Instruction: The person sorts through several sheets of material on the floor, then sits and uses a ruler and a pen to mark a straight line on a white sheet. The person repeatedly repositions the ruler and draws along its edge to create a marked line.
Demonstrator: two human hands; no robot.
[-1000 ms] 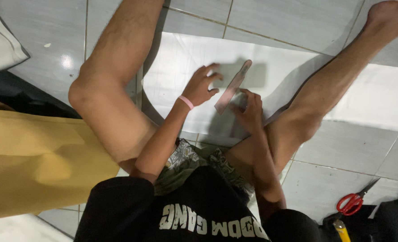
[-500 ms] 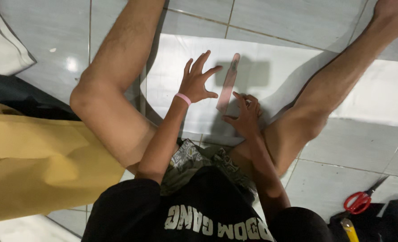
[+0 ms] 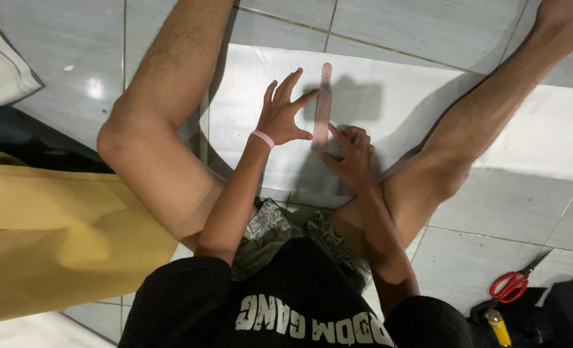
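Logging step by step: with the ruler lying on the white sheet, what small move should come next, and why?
Probably press the left hand flat to pin the ruler on the sheet: its fingers are spread beside it, while the right hand sits at the ruler's near end.

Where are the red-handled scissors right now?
The red-handled scissors lie on the floor tiles at the head view's lower right, outside the person's right leg, beside a yellow tool.

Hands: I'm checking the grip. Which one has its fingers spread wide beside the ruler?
The left hand, with the pink wristband; the right hand is curled.
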